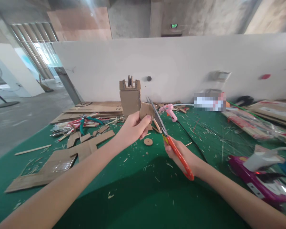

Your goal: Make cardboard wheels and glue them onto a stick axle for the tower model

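My left hand (137,125) pinches a small brown cardboard piece (146,109) with a rounded edge and a small dark hole. My right hand (181,156) is wrapped round the orange handles of a pair of scissors (160,122), whose blades point up and to the left, beside the right edge of that piece. Behind my left hand an upright cardboard structure (130,100) carries small wheel-like discs (130,81) at its top. A round cardboard disc (148,142) with a centre hole lies on the green table between my hands.
Cut cardboard (54,160) and teal-handled pliers (82,125) lie at the left of the green table (133,197). A pink glue gun (171,112) with a black cable lies behind the scissors. At the right is a purple power strip (243,173). A white partition (176,63) stands behind.
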{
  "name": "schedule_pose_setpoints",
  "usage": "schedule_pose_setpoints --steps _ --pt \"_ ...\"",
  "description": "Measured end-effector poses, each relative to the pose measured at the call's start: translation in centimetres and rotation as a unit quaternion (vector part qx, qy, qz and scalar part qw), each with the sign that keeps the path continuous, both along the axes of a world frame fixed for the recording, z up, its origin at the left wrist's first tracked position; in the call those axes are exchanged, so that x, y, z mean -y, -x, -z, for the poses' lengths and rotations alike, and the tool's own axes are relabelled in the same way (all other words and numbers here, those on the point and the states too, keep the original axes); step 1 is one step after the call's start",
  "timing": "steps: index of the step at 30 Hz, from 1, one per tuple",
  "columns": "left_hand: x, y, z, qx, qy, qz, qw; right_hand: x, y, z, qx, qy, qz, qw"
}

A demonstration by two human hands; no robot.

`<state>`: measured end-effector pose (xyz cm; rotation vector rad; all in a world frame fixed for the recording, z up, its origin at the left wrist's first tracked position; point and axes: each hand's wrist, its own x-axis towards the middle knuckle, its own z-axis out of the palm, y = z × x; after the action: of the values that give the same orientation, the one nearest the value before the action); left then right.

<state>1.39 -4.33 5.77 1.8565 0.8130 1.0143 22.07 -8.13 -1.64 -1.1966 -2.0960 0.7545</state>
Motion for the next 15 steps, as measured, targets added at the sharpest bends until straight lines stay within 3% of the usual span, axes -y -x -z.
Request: schedule_pose_setpoints --steps 3,6,12,15 --pt "0.40 -0.88 0.71 0.055 0.004 -0.034 0.998 0.07 0.20 0.00 -0.011 0.007 0.011 1.000" --pt "0.46 -1.15 1.04 0.078 0.002 -0.029 0.997 0.16 0.16 -0.07 -0.029 0.021 0.004 0.999" --pt "0.12 -0.96 1.22 0.055 0.010 0.009 0.998 0.70 -0.35 -0.82 -0.060 0.057 -0.057 0.995" --pt "0.13 -0.94 1.17 0.044 0.012 0.015 0.999 0.82 -0.26 -0.86 -0.053 0.053 -0.041 0.996"
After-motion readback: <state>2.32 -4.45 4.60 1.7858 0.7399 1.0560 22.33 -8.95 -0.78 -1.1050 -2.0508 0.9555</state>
